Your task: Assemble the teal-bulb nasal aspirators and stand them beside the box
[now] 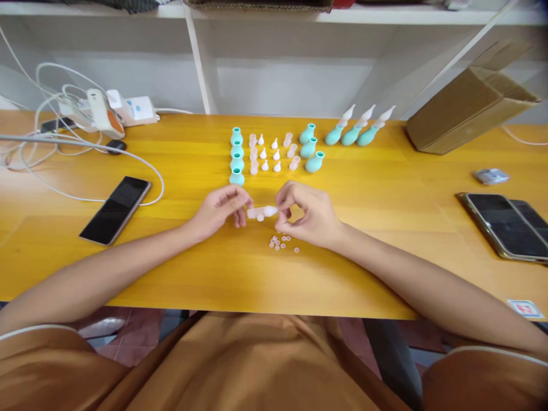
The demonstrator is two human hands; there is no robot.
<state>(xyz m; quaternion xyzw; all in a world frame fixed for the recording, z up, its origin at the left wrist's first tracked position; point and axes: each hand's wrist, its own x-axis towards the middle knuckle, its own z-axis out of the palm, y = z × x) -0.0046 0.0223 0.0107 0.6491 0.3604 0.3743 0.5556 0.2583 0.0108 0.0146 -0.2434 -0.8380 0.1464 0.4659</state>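
Pinching a small translucent nozzle piece (262,212) from both ends, left hand (220,210) and right hand (309,216) close fingertips tightly on it. Tiny clear rings (281,242) lie scattered just under the right hand, nearer the bench's (385,240) front edge.

left hand (220,210): fingers pinched | right hand (310,216): fingers pinched, close together

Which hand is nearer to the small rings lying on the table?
Right. The right hand is directly above the rings; the left hand is farther, up and left of them.

A yellow wooden table (128,274) stood against a white shelving unit (201,63), evenly lit, with reddish floor (141,331) visible beneath.
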